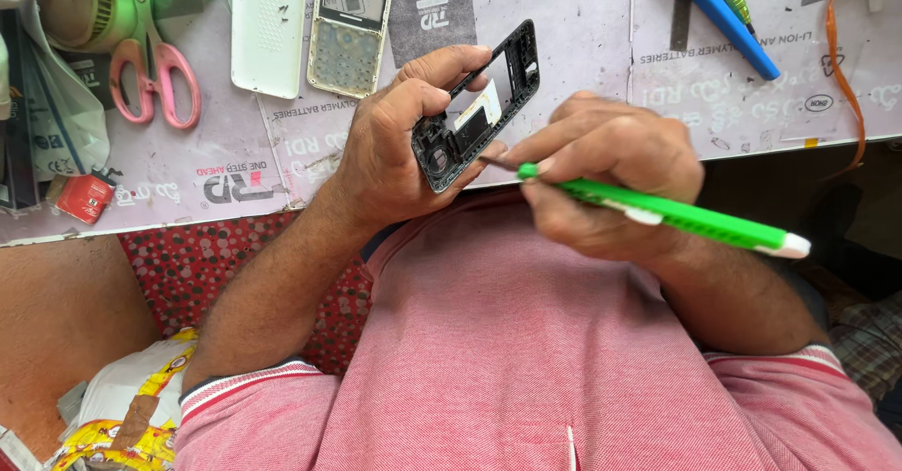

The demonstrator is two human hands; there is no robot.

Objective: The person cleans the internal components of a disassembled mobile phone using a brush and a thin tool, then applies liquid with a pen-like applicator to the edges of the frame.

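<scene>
My left hand (390, 142) fingers grip the black phone frame (477, 107); my right hand (606, 166) fingers pinch a green screwdriver (676, 214), its tip touching the frame.

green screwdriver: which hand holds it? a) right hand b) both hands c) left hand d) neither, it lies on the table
a: the right hand grips the green screwdriver, its tip at the black phone frame held in the left hand.

Left hand (390, 147) holds black phone frame (476, 107); right hand (611, 175) applies green screwdriver (676, 214).
</scene>
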